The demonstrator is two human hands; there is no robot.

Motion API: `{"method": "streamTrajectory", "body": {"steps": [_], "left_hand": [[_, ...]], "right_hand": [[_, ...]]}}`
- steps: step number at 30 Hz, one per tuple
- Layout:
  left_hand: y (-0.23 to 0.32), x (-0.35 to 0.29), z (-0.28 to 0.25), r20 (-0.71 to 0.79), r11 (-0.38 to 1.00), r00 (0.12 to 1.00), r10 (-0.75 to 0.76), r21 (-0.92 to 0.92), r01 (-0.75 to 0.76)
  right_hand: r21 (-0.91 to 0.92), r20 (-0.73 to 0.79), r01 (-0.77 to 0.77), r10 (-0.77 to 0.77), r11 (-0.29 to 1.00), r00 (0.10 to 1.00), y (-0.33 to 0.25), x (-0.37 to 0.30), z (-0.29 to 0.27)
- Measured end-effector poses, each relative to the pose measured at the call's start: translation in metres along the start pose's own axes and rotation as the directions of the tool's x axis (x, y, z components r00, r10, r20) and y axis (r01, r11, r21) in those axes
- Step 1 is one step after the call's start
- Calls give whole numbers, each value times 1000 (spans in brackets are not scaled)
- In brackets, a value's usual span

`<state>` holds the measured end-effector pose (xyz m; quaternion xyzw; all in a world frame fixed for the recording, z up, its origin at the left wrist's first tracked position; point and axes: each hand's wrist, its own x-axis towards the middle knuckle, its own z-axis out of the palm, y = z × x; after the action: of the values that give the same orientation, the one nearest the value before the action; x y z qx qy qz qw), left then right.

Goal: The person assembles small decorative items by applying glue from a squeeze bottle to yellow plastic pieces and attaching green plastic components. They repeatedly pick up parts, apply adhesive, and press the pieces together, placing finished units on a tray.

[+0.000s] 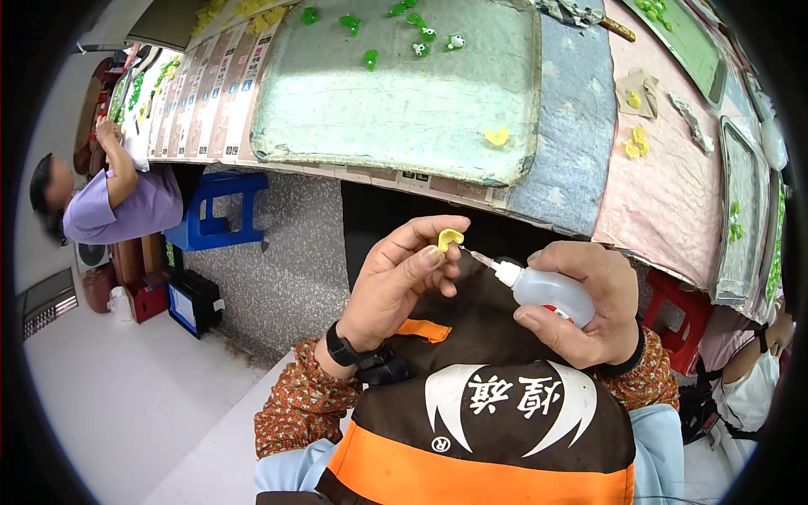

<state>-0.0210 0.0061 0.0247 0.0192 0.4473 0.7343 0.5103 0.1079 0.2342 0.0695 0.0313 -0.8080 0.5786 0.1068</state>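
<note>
L hand (396,282): thumb + index pinch a small bright-yellow curved piece (449,239), held up over the lap, short of the table edge; other fingers loosely bent. R hand (593,295) wraps a translucent whitish plastic squeeze bottle w/ slim nozzle (551,293), thumb one side, fingers the other; tip right by the piece, can't tell if touching.

Step in hand, prob.: dosing liquid (glue?) onto the piece. Next move calls for a steady pinch, tip on the right spot, light squeeze.

Piece looks smooth, arch-like, open side approx. down-right; any liquid on it too small to tell.

Farther out: pale-green flat tray (362,118) w/ small bright-green figures (349,23) at far side, 1 loose yellow bit (497,135) nr R edge; then grey-blue cloth (568,126), pink cloth (665,189).
</note>
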Motion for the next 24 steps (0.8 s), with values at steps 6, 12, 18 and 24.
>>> {"method": "streamTrajectory", "body": {"steps": [6, 12, 18, 24], "left_hand": [[2, -3, 0, -7, 1000, 1000, -2, 6, 2], [0, -5, 1, -3, 1000, 1000, -12, 13, 12], [-1, -6, 2, -1, 999, 1000, -21, 28, 21], [-3, -6, 2, 6, 999, 1000, -7, 35, 7]], "right_hand": [[-3, 11, 39, -39, 999, 999, 3, 4, 5], [-27, -15, 96, -97, 995, 995, 6, 4, 11], [-53, -85, 158, -162, 986, 983, 12, 3, 18], [-84, -20, 129, -131, 988, 991, 10, 6, 15]]}}
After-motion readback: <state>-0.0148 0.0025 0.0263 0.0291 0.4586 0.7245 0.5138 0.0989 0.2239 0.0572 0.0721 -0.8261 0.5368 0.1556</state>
